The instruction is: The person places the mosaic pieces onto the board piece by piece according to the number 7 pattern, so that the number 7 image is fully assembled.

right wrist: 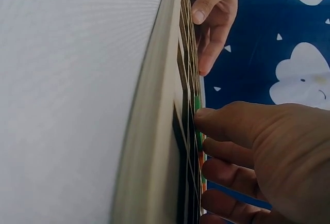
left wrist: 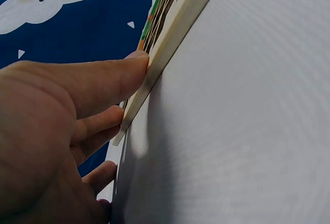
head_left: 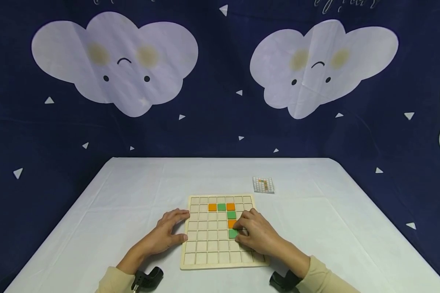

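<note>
A square wooden grid board (head_left: pixel 207 246) lies on the table. Orange and green tiles fill part of its second row, then run down one column. That column's lowest green tile (head_left: pixel 232 234) sits at a cell, with my right hand (head_left: pixel 258 232) over the board's right side. Thumb and index finger pinch this tile's edges; the other fingers are bent beside it. The right wrist view shows the thumb against the green tile (right wrist: pixel 198 102). At the left edge, my left hand (head_left: pixel 165 232) touches the board with spread thumb and fingers, its thumb (left wrist: pixel 116 77) extended against the rim.
A small printed card (head_left: pixel 263 185) showing a grid with coloured squares lies behind the board, to the right. White cloth (head_left: pixel 132 191) covers the table. A dark blue curtain (head_left: pixel 220 134) with clouds and triangles hangs behind. Black wrist devices (head_left: pixel 149 278) show at both cuffs.
</note>
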`<state>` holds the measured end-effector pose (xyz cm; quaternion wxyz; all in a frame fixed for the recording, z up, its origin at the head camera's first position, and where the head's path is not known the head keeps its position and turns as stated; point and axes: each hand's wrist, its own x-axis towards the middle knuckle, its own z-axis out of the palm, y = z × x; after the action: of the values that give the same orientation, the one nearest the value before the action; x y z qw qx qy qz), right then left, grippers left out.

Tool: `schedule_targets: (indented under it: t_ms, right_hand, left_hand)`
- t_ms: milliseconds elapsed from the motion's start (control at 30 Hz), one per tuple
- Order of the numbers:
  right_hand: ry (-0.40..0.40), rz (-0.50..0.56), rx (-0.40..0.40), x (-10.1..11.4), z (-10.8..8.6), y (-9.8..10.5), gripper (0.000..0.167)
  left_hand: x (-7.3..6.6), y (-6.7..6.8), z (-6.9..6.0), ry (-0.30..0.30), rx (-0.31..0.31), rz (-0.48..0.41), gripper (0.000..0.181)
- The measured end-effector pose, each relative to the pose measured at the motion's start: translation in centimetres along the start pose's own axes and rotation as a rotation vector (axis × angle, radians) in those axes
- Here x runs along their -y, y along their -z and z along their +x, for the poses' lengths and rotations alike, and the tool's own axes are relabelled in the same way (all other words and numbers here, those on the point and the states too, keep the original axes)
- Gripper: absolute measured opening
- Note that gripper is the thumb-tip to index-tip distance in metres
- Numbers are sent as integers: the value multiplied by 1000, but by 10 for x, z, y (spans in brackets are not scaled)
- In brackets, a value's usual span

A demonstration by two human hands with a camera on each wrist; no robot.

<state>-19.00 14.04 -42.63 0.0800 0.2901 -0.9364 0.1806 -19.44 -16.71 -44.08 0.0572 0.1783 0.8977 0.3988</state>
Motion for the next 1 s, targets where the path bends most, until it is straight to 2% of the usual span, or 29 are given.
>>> schedule_targets:
  t_ms: [233, 533, 1000]
  right_hand:
    - [-4, -6, -9, 0, 2, 3, 21]
    - [-25, -14, -30, -1, -1, 5, 22]
    - [-64, 8, -70, -9, -5, 14, 23]
  left_hand:
    - [-1, 3, 1, -41, 2, 3, 61]
    - [0, 0, 0, 6, -11, 6, 62]
    - [4, -1, 0, -52, -4, -1, 60]
